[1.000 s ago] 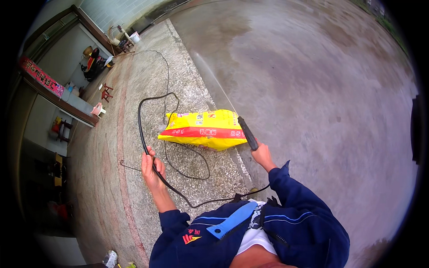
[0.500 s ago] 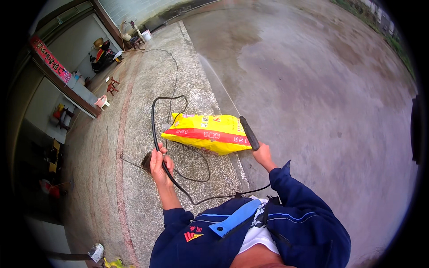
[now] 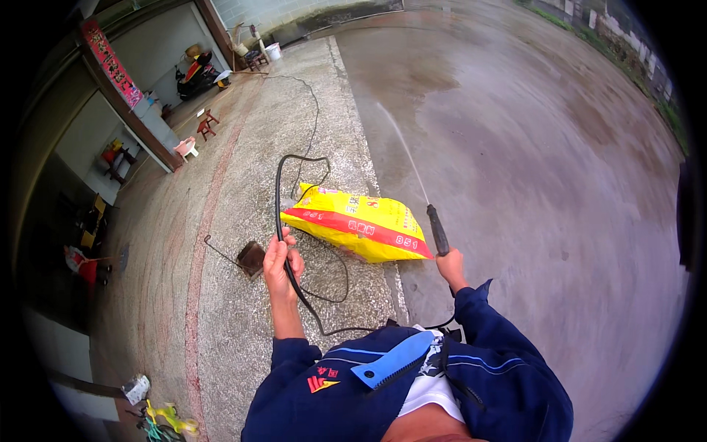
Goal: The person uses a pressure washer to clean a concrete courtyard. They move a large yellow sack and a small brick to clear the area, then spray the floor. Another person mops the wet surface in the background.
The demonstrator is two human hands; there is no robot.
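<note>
- Right hand point(image 3: 449, 264) closed around the handle of a black spray wand point(image 3: 437, 228); a thin jet of water point(image 3: 401, 151) leaves its tip toward the wet concrete yard point(image 3: 530, 162)
- Left hand point(image 3: 281, 258) gripping the black hose point(image 3: 281, 191), lifted off the ground beside a yellow sack point(image 3: 357, 225)
- Step in hand, as judged: rinsing the yard
- Next move calls for a steady wand sweep, with hose slack fed clear of the sack

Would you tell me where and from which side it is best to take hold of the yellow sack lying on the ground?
Probably the yellow sack's far-left corner, approached from the left. It lies flat with that end free, while the black hose runs along its near-left edge and the spray lance in the right hand is at its right end.
</note>
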